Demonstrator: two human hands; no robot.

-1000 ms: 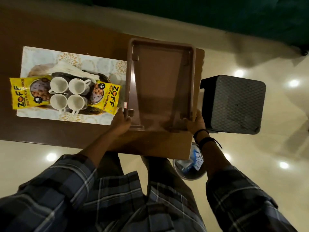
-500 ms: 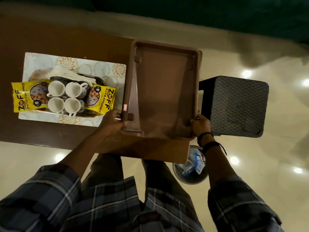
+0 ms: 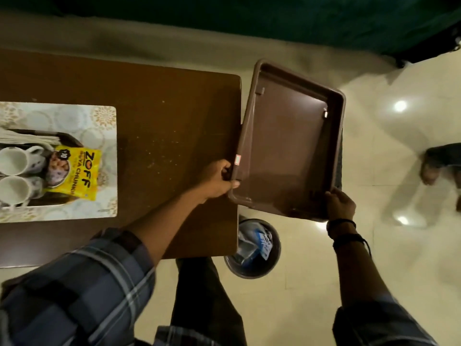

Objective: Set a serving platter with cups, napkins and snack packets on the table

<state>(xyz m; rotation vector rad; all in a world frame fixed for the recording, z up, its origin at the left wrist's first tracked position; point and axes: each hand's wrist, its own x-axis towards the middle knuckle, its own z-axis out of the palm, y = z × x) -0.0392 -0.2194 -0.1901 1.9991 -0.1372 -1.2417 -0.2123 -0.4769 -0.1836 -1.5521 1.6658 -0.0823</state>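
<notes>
I hold an empty brown plastic tray (image 3: 289,151) in the air, just past the right end of the brown table (image 3: 162,116). My left hand (image 3: 218,179) grips its near left rim; my right hand (image 3: 340,204) grips its near right corner. At the far left, on a floral placemat (image 3: 99,113), a dark platter (image 3: 66,139) carries white cups (image 3: 13,162), folded napkins (image 3: 27,138) and a yellow snack packet (image 3: 77,174). The frame edge cuts the platter off.
A round bin (image 3: 252,248) with wrappers stands on the glossy floor by the table's near right corner. A dark stool (image 3: 338,168) shows only as a sliver beneath the tray. Another person's foot (image 3: 439,163) is at the right edge.
Both hands have carried the tray rightwards, from over the table's end out past its edge and over the stool. My view has swung right, so the platter sits at the left edge.
</notes>
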